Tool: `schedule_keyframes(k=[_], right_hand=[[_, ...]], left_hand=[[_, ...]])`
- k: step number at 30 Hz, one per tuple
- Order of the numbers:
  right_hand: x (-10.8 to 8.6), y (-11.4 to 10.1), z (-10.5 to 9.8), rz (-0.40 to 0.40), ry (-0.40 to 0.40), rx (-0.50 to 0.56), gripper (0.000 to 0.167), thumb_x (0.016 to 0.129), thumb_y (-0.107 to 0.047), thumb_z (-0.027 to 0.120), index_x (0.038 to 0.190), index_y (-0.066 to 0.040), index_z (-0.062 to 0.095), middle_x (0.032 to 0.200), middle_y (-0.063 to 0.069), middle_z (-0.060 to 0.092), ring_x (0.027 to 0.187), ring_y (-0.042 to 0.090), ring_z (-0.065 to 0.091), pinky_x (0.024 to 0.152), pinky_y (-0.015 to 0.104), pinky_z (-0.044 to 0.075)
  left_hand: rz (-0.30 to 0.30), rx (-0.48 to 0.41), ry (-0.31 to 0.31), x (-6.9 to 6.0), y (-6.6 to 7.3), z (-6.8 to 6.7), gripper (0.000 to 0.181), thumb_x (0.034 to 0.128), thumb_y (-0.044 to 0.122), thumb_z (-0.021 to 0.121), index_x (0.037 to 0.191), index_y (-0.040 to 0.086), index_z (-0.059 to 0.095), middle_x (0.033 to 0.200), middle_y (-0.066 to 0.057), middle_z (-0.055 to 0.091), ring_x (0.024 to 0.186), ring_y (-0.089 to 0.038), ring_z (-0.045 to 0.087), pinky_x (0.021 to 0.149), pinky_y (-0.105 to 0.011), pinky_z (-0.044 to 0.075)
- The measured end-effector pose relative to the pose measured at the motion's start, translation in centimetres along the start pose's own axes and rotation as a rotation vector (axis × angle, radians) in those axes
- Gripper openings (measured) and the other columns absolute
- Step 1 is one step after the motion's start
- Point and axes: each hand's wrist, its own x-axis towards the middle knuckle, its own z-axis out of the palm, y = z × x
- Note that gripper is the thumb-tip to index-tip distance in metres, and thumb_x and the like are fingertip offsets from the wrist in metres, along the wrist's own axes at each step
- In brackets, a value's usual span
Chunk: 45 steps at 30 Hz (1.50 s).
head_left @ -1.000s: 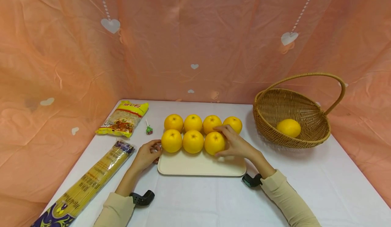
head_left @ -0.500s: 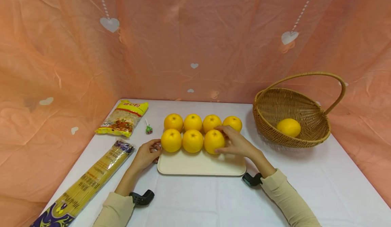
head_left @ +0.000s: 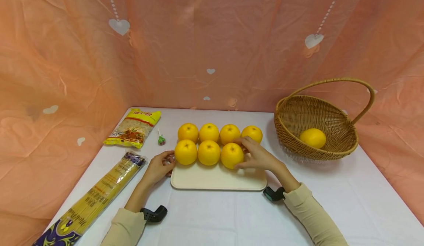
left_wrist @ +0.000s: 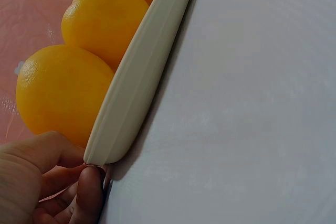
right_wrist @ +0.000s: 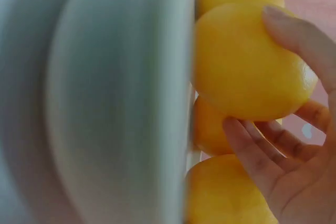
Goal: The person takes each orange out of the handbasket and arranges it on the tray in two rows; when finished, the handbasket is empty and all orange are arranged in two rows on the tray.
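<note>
Several oranges stand in two rows on a cream tray (head_left: 218, 181). My right hand (head_left: 260, 157) holds the right-hand orange (head_left: 232, 155) of the front row, thumb on its near side and fingers behind it. In the right wrist view this orange (right_wrist: 249, 64) sits between thumb and fingers, with other oranges beyond. My left hand (head_left: 159, 168) is at the tray's left edge, beside the front-left orange (head_left: 186, 152). The left wrist view shows its thumb and fingers pinching the tray's rim (left_wrist: 113, 135) at the corner.
A wicker basket (head_left: 281, 128) with a tall handle stands on the right, one more orange (head_left: 313, 138) inside. On the left lie a yellow food packet (head_left: 134, 128), a lollipop (head_left: 161, 140) and a long spaghetti pack (head_left: 96, 198). A pink curtain (head_left: 212, 47) hangs behind the table.
Under my right hand, the front-right orange has shifted slightly, away from me and then back toward me. The left hand keeps its place on the tray.
</note>
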Motion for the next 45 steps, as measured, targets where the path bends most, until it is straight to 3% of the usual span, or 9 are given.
schedule_keyframes(k=[11, 30, 36, 45], right_hand=[[-0.04, -0.17, 0.29, 0.015, 0.025, -0.022, 0.075, 0.069, -0.032, 0.082, 0.131, -0.009, 0.046, 0.115, 0.007, 0.046, 0.098, 0.022, 0.049, 0.084, 0.040, 0.048], [-0.11, -0.20, 0.46, -0.015, -0.009, 0.011, 0.085, 0.064, -0.031, 0.086, 0.133, -0.007, 0.043, 0.116, 0.008, 0.045, 0.099, 0.020, 0.050, 0.086, 0.041, 0.048], [-0.06, -0.41, 0.41, 0.006, -0.031, 0.026, 0.086, 0.062, -0.028, 0.087, 0.134, -0.010, 0.044, 0.118, 0.007, 0.044, 0.102, 0.020, 0.049, 0.089, 0.041, 0.047], [-0.01, -0.52, 0.55, -0.036, -0.051, 0.021, 0.080, 0.060, -0.026, 0.088, 0.130, -0.014, 0.049, 0.121, 0.004, 0.044, 0.109, 0.019, 0.046, 0.094, 0.043, 0.044]], left_hand=[[0.003, -0.005, 0.002, 0.02, -0.11, 0.08, 0.042, 0.0843, 0.000, 0.059, 0.125, -0.006, 0.051, 0.088, -0.012, 0.056, 0.060, -0.013, 0.052, 0.048, -0.024, 0.051], [0.002, -0.017, -0.002, -0.12, 0.25, -0.03, 0.043, 0.0854, 0.003, 0.062, 0.126, -0.005, 0.051, 0.088, -0.012, 0.056, 0.058, -0.012, 0.052, 0.047, -0.023, 0.050], [-0.001, -0.002, -0.002, 0.02, -0.01, 0.00, 0.042, 0.0852, 0.002, 0.060, 0.126, -0.005, 0.051, 0.089, -0.012, 0.056, 0.058, -0.012, 0.052, 0.047, -0.023, 0.050], [-0.023, 0.016, 0.000, 0.08, -0.17, 0.11, 0.044, 0.0840, 0.002, 0.060, 0.126, -0.003, 0.051, 0.089, -0.011, 0.056, 0.061, -0.014, 0.053, 0.049, -0.024, 0.051]])
